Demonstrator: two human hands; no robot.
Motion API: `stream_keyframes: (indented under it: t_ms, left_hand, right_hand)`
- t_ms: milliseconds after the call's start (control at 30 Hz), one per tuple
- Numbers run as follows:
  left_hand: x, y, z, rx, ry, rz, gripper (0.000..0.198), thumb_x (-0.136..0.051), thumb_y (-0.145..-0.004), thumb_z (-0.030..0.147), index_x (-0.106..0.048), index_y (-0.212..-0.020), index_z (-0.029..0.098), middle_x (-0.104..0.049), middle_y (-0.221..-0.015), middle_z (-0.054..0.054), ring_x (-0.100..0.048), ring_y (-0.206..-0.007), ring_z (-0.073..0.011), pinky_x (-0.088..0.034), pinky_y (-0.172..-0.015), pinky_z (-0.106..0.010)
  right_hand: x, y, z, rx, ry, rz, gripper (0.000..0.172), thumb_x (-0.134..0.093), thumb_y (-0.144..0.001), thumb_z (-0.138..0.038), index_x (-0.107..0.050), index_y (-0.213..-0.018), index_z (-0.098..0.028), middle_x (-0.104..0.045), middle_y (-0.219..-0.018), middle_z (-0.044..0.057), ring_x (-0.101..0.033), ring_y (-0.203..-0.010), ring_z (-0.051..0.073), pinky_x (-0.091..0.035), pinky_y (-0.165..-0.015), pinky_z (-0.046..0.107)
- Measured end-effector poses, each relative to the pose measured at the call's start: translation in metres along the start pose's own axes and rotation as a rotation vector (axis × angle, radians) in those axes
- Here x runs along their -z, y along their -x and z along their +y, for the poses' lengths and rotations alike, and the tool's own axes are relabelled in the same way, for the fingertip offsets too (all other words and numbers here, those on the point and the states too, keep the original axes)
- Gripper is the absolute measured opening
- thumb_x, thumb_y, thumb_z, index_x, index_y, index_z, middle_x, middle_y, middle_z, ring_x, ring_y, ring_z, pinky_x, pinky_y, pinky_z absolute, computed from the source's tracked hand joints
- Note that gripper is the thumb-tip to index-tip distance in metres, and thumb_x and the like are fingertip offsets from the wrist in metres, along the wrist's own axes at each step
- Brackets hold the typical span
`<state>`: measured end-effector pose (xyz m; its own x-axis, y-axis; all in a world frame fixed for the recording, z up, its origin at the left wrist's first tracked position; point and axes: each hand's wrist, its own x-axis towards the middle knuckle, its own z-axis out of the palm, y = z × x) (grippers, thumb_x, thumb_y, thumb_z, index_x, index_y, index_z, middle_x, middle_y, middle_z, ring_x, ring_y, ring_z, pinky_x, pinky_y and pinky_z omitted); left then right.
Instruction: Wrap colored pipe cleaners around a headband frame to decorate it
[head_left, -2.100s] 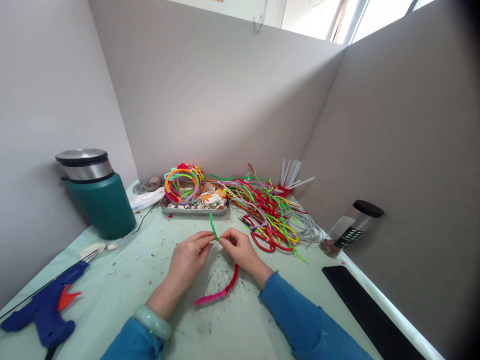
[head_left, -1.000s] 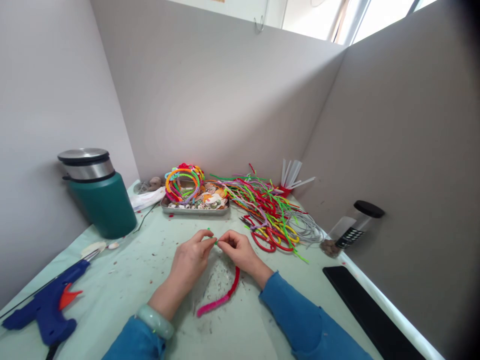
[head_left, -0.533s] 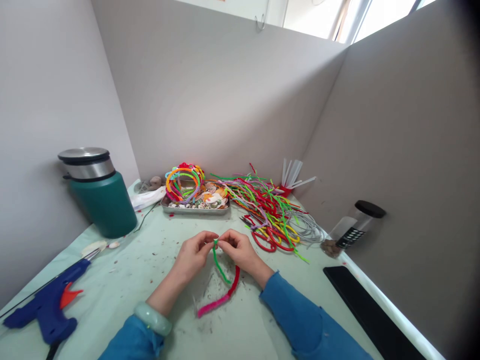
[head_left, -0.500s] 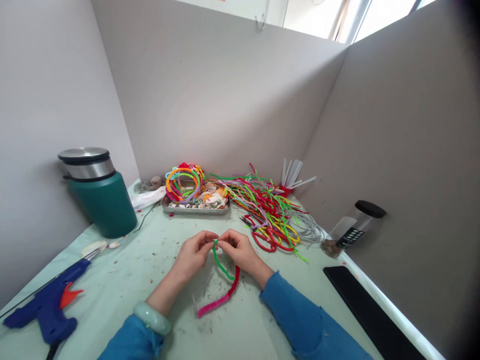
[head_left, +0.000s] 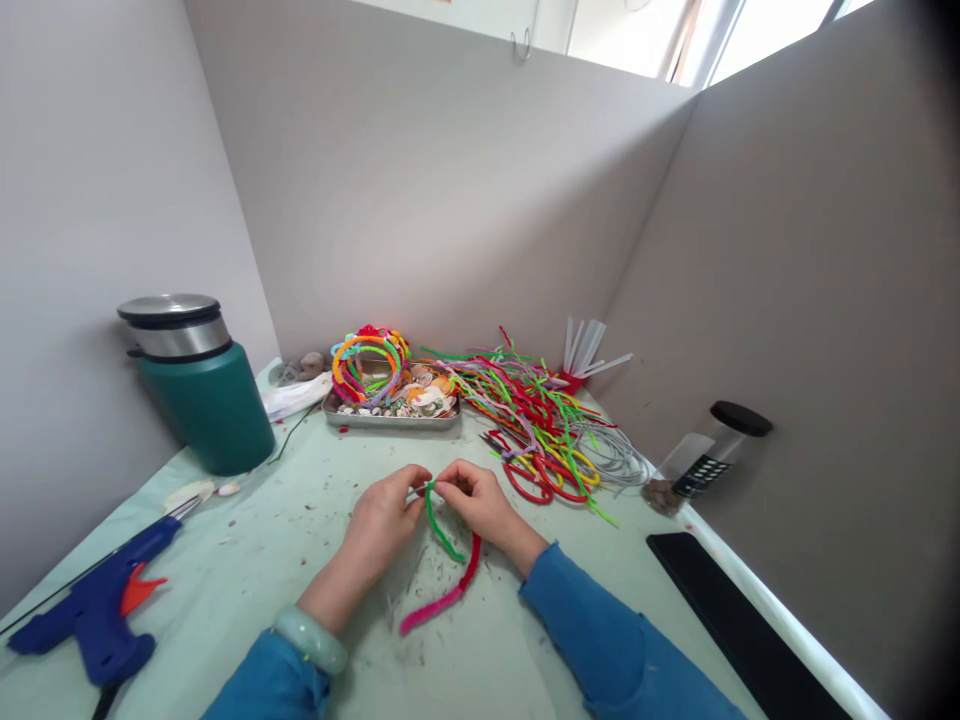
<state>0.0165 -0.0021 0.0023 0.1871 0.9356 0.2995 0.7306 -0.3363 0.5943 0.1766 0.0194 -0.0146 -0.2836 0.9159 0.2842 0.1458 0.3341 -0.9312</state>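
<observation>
Start at the green pipe cleaner (head_left: 438,522): pinched at its top end, low over the middle of the table (head_left: 247,560), curving down from there toward the upper end of a red-and-pink pipe cleaner (head_left: 452,594) lying flat on the table. Touching there, or already joined? Cannot tell. Note the left hand (head_left: 382,525), thumb and forefinger closed on the green tip from 1 side, and the right hand (head_left: 480,505), fingertips closed on the same tip from the other: 2 pinches almost meeting.

Looks like a fine bend or twist at that tip. To do it well:
- Grip close to the very end.
- Brace 1 pinch as the anchor and roll with the other in small turns, to put the bend exactly where wanted and not further down the stem.
- Mind the cut wire end against the fingertips.
- Let the loose green tail swing free, without dragging the red-and-pink piece through the scraps on the table.

Stay clear of the pile of spare pipe cleaners (head_left: 536,420) just beyond the right hand and the metal tray (head_left: 390,424) behind both hands. Ignore the blue glue gun (head_left: 90,625) and green flask (head_left: 206,405), well off to the left.
</observation>
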Motion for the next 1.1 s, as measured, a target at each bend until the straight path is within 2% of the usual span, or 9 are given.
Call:
stream_keyframes:
  t_ms: [133,267,433,600,733,867,1000,1100]
  left_hand:
    - [0.002,0.003,0.004,-0.059,-0.138,0.011,0.018,-0.048,-0.073,0.015,-0.057,-0.088,0.023,-0.064,-0.086,-0.001,-0.059,-0.08,-0.0155,-0.041,-0.07,-0.024]
    - [0.003,0.003,0.005,-0.089,-0.18,0.022,0.017,-0.048,-0.075,0.018,-0.057,-0.089,0.023,-0.063,-0.084,-0.001,-0.059,-0.078,-0.0154,-0.04,-0.068,-0.023]
    - [0.002,0.001,0.002,-0.077,-0.122,0.02,0.016,-0.047,-0.077,0.021,-0.06,-0.087,0.023,-0.065,-0.083,-0.002,-0.059,-0.076,-0.0153,-0.04,-0.068,-0.023]
    - [0.003,-0.002,0.001,-0.032,-0.008,0.002,0.019,-0.046,-0.077,0.022,-0.063,-0.084,0.022,-0.066,-0.081,-0.002,-0.057,-0.072,-0.0143,-0.039,-0.066,-0.022]
    - [0.005,-0.003,0.004,0.052,0.118,-0.013,0.019,-0.047,-0.076,0.029,-0.064,-0.076,0.021,-0.063,-0.066,0.002,-0.052,-0.06,-0.0115,-0.036,-0.058,-0.02]
    - [0.005,-0.005,0.003,0.166,0.254,-0.029,0.029,-0.049,-0.073,0.041,-0.056,-0.057,0.017,-0.047,-0.048,0.005,-0.04,-0.047,-0.009,-0.029,-0.048,-0.02]
    - [0.003,-0.007,-0.001,0.251,0.407,-0.084,0.034,-0.051,-0.07,0.045,-0.052,-0.053,0.016,-0.041,-0.044,0.006,-0.033,-0.041,-0.0068,-0.024,-0.043,-0.019]
    - [0.003,-0.007,-0.002,0.385,0.512,-0.147,0.035,-0.051,-0.07,0.048,-0.05,-0.053,0.016,-0.033,-0.038,0.008,-0.027,-0.033,-0.0056,-0.019,-0.037,-0.019]
  right_hand:
    - [0.0,0.0,0.0,-0.002,0.009,-0.001,0.014,-0.056,-0.075,-0.03,-0.057,-0.073,-0.016,-0.053,-0.064,-0.002,-0.047,-0.059,0.01,-0.038,-0.054,0.021]
    - [0.001,0.0,0.0,0.006,0.029,0.015,0.016,-0.055,-0.076,-0.032,-0.057,-0.073,-0.016,-0.052,-0.063,-0.002,-0.046,-0.057,0.01,-0.037,-0.053,0.02]
    - [0.003,0.002,0.001,-0.034,0.022,0.016,0.026,-0.044,-0.083,-0.036,-0.055,-0.069,-0.017,-0.047,-0.055,-0.003,-0.04,-0.047,0.008,-0.032,-0.045,0.019]
    - [0.003,0.001,0.002,-0.057,-0.052,-0.015,0.027,-0.041,-0.085,-0.038,-0.054,-0.074,-0.017,-0.05,-0.058,-0.003,-0.039,-0.044,0.007,-0.031,-0.042,0.019]
    - [0.003,0.001,0.003,-0.068,-0.062,-0.013,0.027,-0.042,-0.085,-0.039,-0.055,-0.075,-0.017,-0.049,-0.055,-0.004,-0.039,-0.042,0.007,-0.029,-0.041,0.019]
    - [0.003,0.001,0.003,-0.059,-0.047,-0.013,0.026,-0.043,-0.085,-0.037,-0.054,-0.074,-0.017,-0.051,-0.055,-0.004,-0.039,-0.043,0.007,-0.03,-0.043,0.019]
    - [0.002,0.001,0.001,-0.03,-0.065,-0.051,0.017,-0.053,-0.079,-0.033,-0.055,-0.078,-0.017,-0.05,-0.057,-0.004,-0.043,-0.049,0.008,-0.033,-0.047,0.019]
    - [0.001,0.0,0.001,-0.029,-0.071,-0.065,0.015,-0.057,-0.076,-0.03,-0.056,-0.08,-0.016,-0.049,-0.057,-0.004,-0.044,-0.05,0.008,-0.033,-0.047,0.019]
